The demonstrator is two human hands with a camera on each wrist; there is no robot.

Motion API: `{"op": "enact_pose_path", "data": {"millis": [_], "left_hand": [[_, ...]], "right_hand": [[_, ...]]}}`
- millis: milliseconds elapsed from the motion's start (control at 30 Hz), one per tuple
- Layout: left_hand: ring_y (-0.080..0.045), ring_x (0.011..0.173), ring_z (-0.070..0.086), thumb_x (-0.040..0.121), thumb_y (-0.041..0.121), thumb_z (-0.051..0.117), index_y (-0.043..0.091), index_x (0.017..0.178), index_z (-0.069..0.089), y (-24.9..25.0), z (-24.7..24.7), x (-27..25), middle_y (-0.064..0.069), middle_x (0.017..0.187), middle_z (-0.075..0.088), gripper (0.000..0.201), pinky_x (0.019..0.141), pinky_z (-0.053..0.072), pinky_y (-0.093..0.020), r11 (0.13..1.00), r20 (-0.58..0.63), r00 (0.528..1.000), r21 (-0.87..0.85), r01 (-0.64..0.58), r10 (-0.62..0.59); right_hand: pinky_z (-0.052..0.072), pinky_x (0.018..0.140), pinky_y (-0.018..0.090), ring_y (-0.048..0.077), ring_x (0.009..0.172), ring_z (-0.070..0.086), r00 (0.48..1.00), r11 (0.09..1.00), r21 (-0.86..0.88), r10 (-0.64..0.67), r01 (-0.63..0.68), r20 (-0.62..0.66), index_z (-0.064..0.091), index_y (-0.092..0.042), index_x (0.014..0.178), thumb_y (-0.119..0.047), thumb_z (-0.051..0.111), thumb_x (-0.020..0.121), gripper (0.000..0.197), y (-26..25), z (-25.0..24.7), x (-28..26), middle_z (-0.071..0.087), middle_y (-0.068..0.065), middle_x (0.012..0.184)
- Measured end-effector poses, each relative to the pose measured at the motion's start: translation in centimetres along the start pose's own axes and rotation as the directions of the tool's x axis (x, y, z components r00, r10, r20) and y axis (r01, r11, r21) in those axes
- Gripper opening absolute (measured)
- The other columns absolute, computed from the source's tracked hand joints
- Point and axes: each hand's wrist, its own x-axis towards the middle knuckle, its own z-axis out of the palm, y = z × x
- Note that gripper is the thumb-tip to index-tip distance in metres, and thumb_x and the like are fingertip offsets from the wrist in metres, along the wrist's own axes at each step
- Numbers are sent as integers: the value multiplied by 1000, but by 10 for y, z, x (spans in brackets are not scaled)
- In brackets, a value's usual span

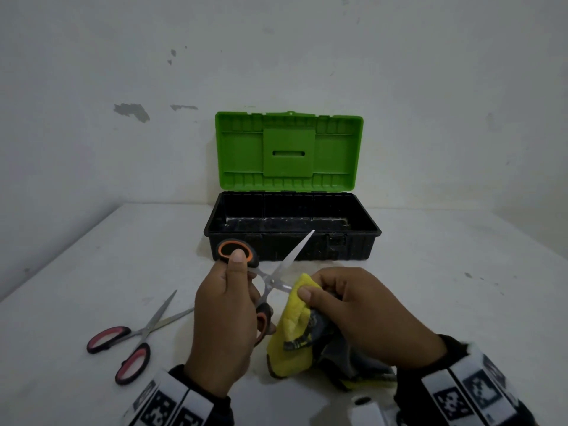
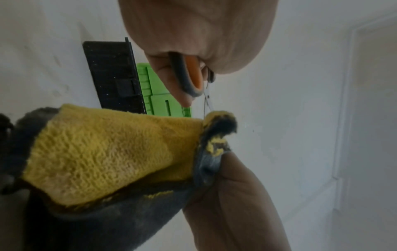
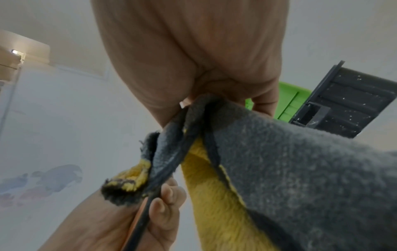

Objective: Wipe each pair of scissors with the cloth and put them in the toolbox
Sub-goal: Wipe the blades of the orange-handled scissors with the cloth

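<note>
My left hand (image 1: 227, 305) grips the orange-and-black scissors (image 1: 273, 272) by their handles, blades spread apart, in front of the toolbox. One blade points up toward the box; the other runs into the yellow-and-grey cloth (image 1: 295, 327). My right hand (image 1: 353, 312) pinches the cloth around that blade. In the left wrist view the orange handle (image 2: 191, 74) sits in my fingers above the cloth (image 2: 107, 149). The right wrist view shows the cloth (image 3: 279, 161) bunched under my fingers. The black toolbox (image 1: 292, 244) stands open, green lid (image 1: 289, 152) upright.
A second pair of scissors with pink-and-black handles (image 1: 129, 339) lies open on the white table (image 1: 92, 256) at the left. The toolbox stands against the white wall. Its inside looks bare.
</note>
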Motion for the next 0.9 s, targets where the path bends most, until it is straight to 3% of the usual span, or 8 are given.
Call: {"op": "enact_pose_path", "data": {"millis": [267,433,500,567,600,733,833,900], "left_hand": [[-23,46,55,102,40,38,4,86,54,-5,-2,4,-16,65,47,43,41,49,-31,994,-20,996,-68,89,-90],[-24,53,60,102,40,37,14,85,57,4,-19,21,-7,56,58,37,45,52,-33,991,-170,981,-103,81,-98],[-23,52,61,102,40,38,13,81,54,10,-22,26,-7,56,59,37,44,52,-31,988,-187,978,-136,72,-97],[-24,51,59,103,37,39,12,76,49,17,-17,26,1,47,56,38,48,53,-33,977,-175,979,-205,67,-104],[-25,51,58,103,36,38,12,75,48,20,-14,24,4,43,54,38,52,53,-35,971,-165,980,-228,68,-108],[-23,52,63,102,38,42,13,76,51,21,-1,21,-1,56,53,37,59,55,-37,940,-137,978,-325,108,-160],[-22,58,66,102,38,43,16,86,60,20,6,20,-1,65,53,32,68,57,-41,924,-117,977,-360,127,-180],[-21,58,68,102,38,43,17,89,61,19,11,20,1,63,57,31,72,56,-41,911,-86,976,-384,151,-198]], "right_hand": [[51,63,23,8,62,64,997,997,-7,77,-76,21,71,-14,73,-32,63,94,29,14,-20,-8,71,0,71],[54,74,52,42,75,66,983,983,-22,180,-181,-29,68,-6,77,-40,62,95,39,48,-50,-10,71,21,77],[53,64,41,31,62,63,974,964,-139,220,-226,-57,64,-3,73,-42,61,94,45,61,-59,-6,67,21,71],[40,51,19,6,49,50,965,918,-303,258,-257,-39,61,-9,66,-40,60,95,42,65,-61,-1,59,7,60],[35,51,16,3,50,48,962,884,-389,271,-258,-23,61,-12,67,-40,59,96,40,66,-60,3,56,0,60],[42,67,21,13,81,60,948,799,-544,317,-256,19,66,-13,90,-43,53,98,33,69,-53,12,65,-4,88],[39,88,19,5,105,53,969,817,-524,230,-241,-87,62,-27,116,-46,57,95,29,53,-47,8,52,-19,111],[43,88,22,2,100,55,979,884,-427,143,-193,-146,65,-31,108,-47,57,94,23,34,-38,5,56,-22,105]]}}
